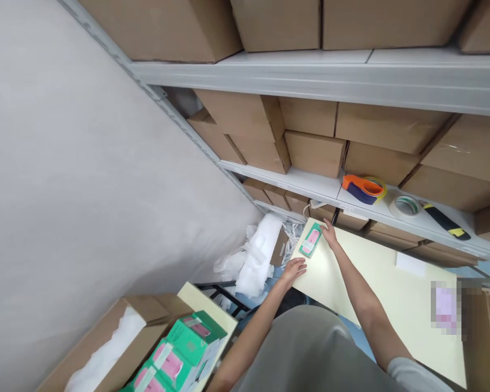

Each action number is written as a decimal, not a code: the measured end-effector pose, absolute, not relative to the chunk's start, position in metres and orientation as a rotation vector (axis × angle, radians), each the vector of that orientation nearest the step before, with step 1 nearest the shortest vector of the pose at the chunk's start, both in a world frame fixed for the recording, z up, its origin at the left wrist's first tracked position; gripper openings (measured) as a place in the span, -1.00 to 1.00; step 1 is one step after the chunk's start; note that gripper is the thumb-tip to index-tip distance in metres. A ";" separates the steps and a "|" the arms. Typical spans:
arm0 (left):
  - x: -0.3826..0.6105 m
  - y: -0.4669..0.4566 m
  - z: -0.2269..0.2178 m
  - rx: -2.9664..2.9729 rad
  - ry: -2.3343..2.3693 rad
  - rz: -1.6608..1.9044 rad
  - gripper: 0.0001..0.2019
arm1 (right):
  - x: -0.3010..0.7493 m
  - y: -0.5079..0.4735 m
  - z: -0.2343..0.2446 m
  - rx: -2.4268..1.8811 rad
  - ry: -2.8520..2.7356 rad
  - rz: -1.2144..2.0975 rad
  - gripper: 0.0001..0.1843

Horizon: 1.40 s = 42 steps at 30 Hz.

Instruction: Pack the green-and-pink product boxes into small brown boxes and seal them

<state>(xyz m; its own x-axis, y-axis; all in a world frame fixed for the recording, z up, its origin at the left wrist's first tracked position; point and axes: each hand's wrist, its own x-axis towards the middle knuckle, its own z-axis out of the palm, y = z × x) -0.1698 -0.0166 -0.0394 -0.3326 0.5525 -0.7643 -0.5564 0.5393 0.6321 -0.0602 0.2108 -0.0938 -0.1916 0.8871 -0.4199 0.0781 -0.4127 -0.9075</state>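
A small green and pink packet (311, 240) lies flat near the far left corner of a pale yellow table (392, 294). My right hand (329, 234) rests beside its right edge, fingers touching or nearly touching it. At the table's left edge my left hand (293, 269) lies with fingers stretched out flat, holding nothing. Whether the right hand grips the packet is unclear.
An open cardboard box (118, 337) with white padding and several green and pink packets (175, 354) sits at lower left. White packing material (255, 256) is heaped by the wall. On the shelf (392, 215) lie an orange tape dispenser (363, 188), a tape roll (405, 206) and a cutter (445, 221).
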 end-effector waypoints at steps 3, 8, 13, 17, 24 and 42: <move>-0.176 -0.070 -0.029 -0.059 1.545 1.212 -0.70 | -0.063 0.190 -0.089 -1.366 -1.180 1.713 -0.44; -0.185 -0.147 -0.010 -0.230 1.595 1.362 -0.67 | -0.069 0.133 -0.082 -1.178 -1.154 1.927 -0.41; -0.196 -0.181 0.012 -0.237 1.576 1.530 -0.70 | -0.068 0.056 -0.063 -1.147 -1.129 2.079 -0.42; -0.200 -0.213 0.026 -0.081 1.451 1.686 -0.71 | -0.071 -0.010 -0.047 -1.155 -1.197 2.098 -0.43; -0.212 -0.364 0.038 -0.010 1.329 1.975 -0.72 | -0.125 -0.161 -0.026 -1.016 -1.490 2.284 -0.42; -0.163 -0.788 0.037 -0.954 1.342 2.841 -0.59 | -0.283 -0.634 0.035 0.076 -2.751 2.331 -0.48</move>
